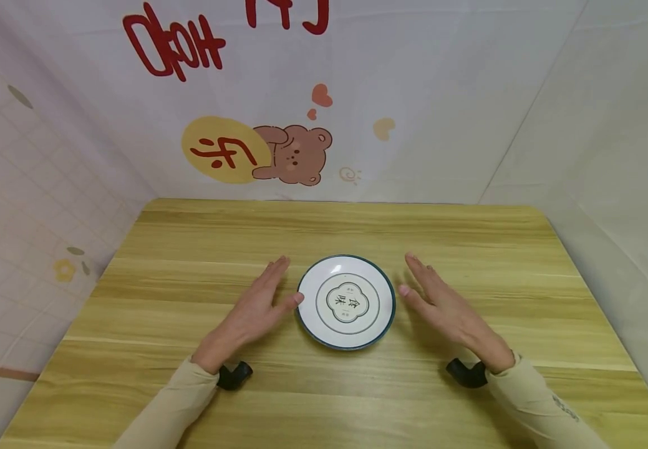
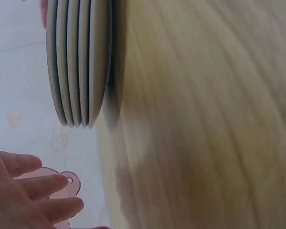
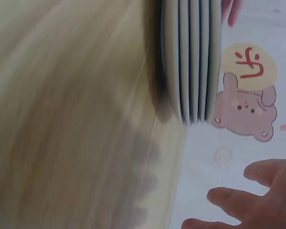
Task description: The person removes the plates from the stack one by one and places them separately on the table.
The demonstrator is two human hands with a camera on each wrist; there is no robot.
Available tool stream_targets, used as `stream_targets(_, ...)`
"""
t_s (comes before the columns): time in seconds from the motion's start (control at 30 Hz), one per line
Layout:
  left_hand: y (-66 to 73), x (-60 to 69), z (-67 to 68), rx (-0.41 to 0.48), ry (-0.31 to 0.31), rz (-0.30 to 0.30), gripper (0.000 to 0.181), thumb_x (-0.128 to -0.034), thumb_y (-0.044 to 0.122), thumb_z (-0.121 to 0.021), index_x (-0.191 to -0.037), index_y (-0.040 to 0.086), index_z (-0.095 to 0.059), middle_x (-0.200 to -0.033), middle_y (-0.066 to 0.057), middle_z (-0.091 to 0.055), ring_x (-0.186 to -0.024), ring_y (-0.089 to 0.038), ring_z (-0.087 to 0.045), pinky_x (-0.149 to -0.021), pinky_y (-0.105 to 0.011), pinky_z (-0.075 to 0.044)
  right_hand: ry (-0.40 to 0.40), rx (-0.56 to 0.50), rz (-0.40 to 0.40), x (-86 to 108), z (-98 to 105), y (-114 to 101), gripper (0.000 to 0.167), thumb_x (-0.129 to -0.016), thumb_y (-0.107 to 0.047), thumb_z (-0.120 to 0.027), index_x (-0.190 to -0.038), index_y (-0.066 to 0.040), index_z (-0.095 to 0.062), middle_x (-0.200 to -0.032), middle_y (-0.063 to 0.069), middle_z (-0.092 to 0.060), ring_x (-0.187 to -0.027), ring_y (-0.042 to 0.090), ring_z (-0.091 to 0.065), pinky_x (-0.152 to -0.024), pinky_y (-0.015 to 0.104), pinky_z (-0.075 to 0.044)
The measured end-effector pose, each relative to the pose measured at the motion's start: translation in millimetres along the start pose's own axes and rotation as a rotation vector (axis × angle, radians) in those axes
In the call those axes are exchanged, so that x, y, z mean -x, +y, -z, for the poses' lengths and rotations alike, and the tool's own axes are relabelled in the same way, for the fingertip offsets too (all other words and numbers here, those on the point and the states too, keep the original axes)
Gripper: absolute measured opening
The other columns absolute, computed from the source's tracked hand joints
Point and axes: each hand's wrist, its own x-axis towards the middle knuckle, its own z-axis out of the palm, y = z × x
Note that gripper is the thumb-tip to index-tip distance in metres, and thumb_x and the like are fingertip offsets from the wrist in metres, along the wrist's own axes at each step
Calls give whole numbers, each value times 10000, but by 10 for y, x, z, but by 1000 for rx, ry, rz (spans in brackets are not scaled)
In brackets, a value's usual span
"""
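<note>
Holding fingers straight, the left hand and right hand are flanking a stack of plates.
The blue-rimmed stack is sitting below the head view's centre on a wood-grain table; a printed bear is decorating the backdrop, upper centre.

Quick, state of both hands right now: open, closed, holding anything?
Left hand: open, holding nothing, beside the stacked plates.
Right hand: open, holding nothing, at the plates' other side.
</note>
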Motion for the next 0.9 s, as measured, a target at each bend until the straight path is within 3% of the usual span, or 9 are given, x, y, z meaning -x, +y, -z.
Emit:
stream_targets(0.17, 45, 7, -25, 67, -28, 40, 863, -1016, 575, -562, -1658, 114, -215, -1699, -123, -233, -1555, -318, -227, -1246, -520, -228, -10, -84, -9, -12, -26, -58, 721, -1095, -496, -433, -1670, -150, -169, -1699, 133, -218, -1532, 404, -243, -1212, 631, -231)
stream_targets(0.27, 62, -2, -40, 95, -37, 72, 848, -1014, 561, -579, -1658, 135, -228, -1693, -111, -256, -1548, -300, -250, -1247, -505, -234, -4, -138, -27, -15, -45, -78, 707, -1092, -491, -451, -1669, -174, -191, -1667, 160, -301, -1482, 430, -349, -1175, 635, -313)
stream_targets(0.5, 97, -27, -49, 241, -40, 119, 795, -1016, 460, -638, -1643, 128, -279, -1570, -204, -443, -1367, -348, -526, -1094, -515, -476, 10, -232, -71, -24, -103, -124, 681, -1086, -483, -483, -1656, -185, -260, -1564, 193, -465, -1362, 407, -525, -1077, 595, -459)
stream_targets(0.63, 104, -37, -66, 304, -18, 136, 740, -1022, 374, -652, -1623, 97, -321, -1527, -219, -499, -1344, -337, -555, -1098, -526, -466, 14, -240, -90, -37, -136, -143, 683, -1085, -471, -496, -1640, -126, -298, -1491, 219, -537, -1279, 417, -593, -1042, 576, -492)
stream_targets(0.8, 127, -45, -84, 482, -25, 211, 678, -1041, 274, -644, -1614, 86, -333, -1592, -157, -434, -1362, -316, -545, -989, -443, -565, -4, -340, -147, -61, -179, -154, 697, -1070, -449, -550, -1620, -82, -331, -1427, 226, -578, -1168, 346, -666, -971, 483, -561)
stream_targets(0.9, 137, -43, -96, 594, -22, 246, 656, -1044, 217, -640, -1607, 69, -339, -1571, -188, -444, -1348, -346, -549, -924, -416, -599, -12, -438, -175, -74, -209, -149, 694, -1058, -403, -594, -1606, -55, -348, -1410, 247, -570, -1148, 332, -674, -919, 413, -599)
